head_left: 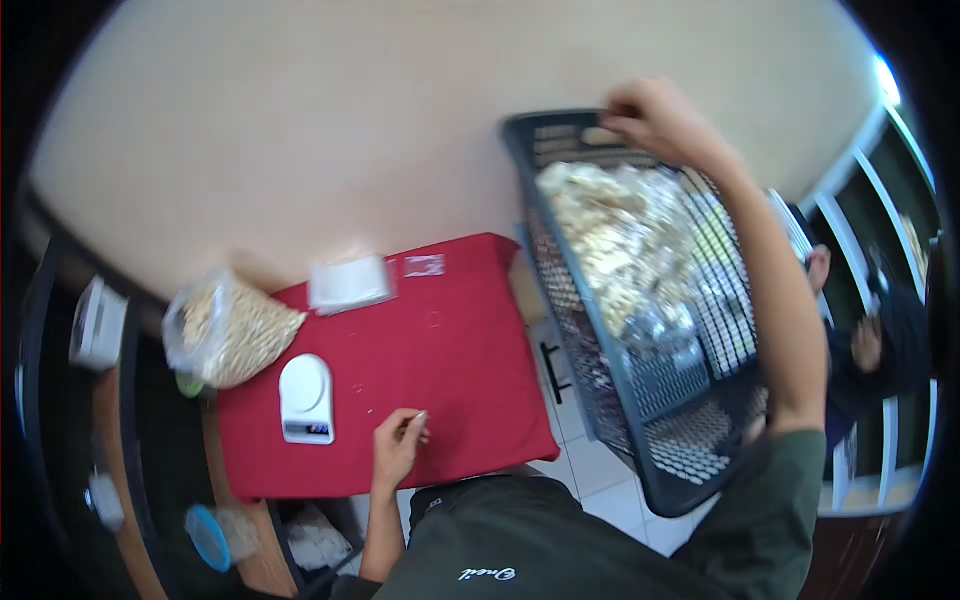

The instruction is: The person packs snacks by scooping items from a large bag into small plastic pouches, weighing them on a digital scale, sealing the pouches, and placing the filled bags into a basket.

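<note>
A large dark grey plastic basket [620, 370] stands to the right of the table. Bags of pale snack pieces [625, 245] in clear plastic lie inside it. My right hand [655, 120] reaches across to the basket's far rim, its fingers curled over the edge beside the handle slot; motion blurs it slightly. My left hand [398, 447] hovers over the near part of the red-covered table [450, 370]. Its fingers are pinched together, and whatever may be between them is too small to make out. A white digital kitchen scale [307, 398] sits left of that hand.
A big open bag of pale pieces [235, 330] rests at the table's left corner. A stack of clear bags [350, 284] and a small printed packet [424, 265] lie along the back. Shelves flank both sides; another person's hand [867, 343] shows at right.
</note>
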A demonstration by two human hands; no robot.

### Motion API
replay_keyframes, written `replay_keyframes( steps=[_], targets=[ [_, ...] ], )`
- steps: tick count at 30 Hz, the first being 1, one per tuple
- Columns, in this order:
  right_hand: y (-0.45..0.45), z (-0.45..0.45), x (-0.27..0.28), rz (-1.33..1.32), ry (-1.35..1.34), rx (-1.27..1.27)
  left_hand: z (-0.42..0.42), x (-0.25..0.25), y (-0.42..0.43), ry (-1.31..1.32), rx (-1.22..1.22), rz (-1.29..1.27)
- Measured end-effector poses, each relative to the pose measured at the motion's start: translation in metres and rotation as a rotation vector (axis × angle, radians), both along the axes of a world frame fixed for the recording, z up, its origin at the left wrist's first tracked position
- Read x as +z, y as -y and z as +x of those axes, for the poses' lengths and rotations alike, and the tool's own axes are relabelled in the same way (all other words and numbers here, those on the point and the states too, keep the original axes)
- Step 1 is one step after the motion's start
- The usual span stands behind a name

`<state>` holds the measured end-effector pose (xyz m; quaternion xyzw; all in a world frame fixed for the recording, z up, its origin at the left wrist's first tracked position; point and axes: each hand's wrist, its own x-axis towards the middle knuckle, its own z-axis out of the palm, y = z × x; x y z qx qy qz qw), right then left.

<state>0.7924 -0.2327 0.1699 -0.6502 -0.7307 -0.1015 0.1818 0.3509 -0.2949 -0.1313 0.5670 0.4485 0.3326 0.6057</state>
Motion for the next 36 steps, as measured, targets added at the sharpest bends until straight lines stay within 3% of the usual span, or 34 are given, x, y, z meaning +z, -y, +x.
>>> replay_keyframes(
  steps=[3,5,6,8,11,15,16,17,19,24,29,36],
  targets=[
    [0.022,-0.059,0.037,-0.109,-0.046,-0.163,0.001,0.027,-0.004,-0.162,-0.094,-0.191],
    [0.029,-0.079,0.039,0.265,0.300,0.075,0.001,0.010,-0.008,-0.161,-0.108,0.160],
    [0.030,-0.098,0.043,0.264,0.292,0.109,0.000,0.009,-0.008,-0.166,-0.075,0.152],
    [0.030,-0.139,0.054,-0.027,0.168,-0.031,-0.002,0.009,-0.015,-0.046,-0.122,0.179],
    [0.014,-0.191,0.060,-0.162,0.201,0.032,-0.018,0.016,-0.023,-0.001,-0.144,0.228],
    [-0.024,-0.246,0.033,-0.091,0.242,0.248,-0.062,0.012,-0.035,0.020,-0.110,0.247],
    [-0.039,-0.264,0.031,-0.257,0.256,0.185,-0.075,0.010,-0.040,0.023,-0.114,0.245],
    [-0.058,-0.268,0.011,-0.226,0.248,0.301,-0.091,0.007,-0.043,0.017,-0.075,0.242],
    [-0.091,-0.295,-0.019,-0.412,0.122,0.264,-0.123,0.004,-0.048,0.024,-0.050,0.229],
    [-0.189,-0.331,-0.191,-0.564,-0.162,0.251,-0.213,0.007,-0.068,-0.042,0.057,0.216],
    [-0.230,-0.373,-0.317,-0.423,-0.234,0.131,-0.301,-0.002,-0.093,-0.118,0.067,0.207],
    [-0.259,-0.376,-0.312,-0.550,-0.088,0.078,-0.373,0.000,-0.116,-0.186,0.112,0.243]
  ],
)
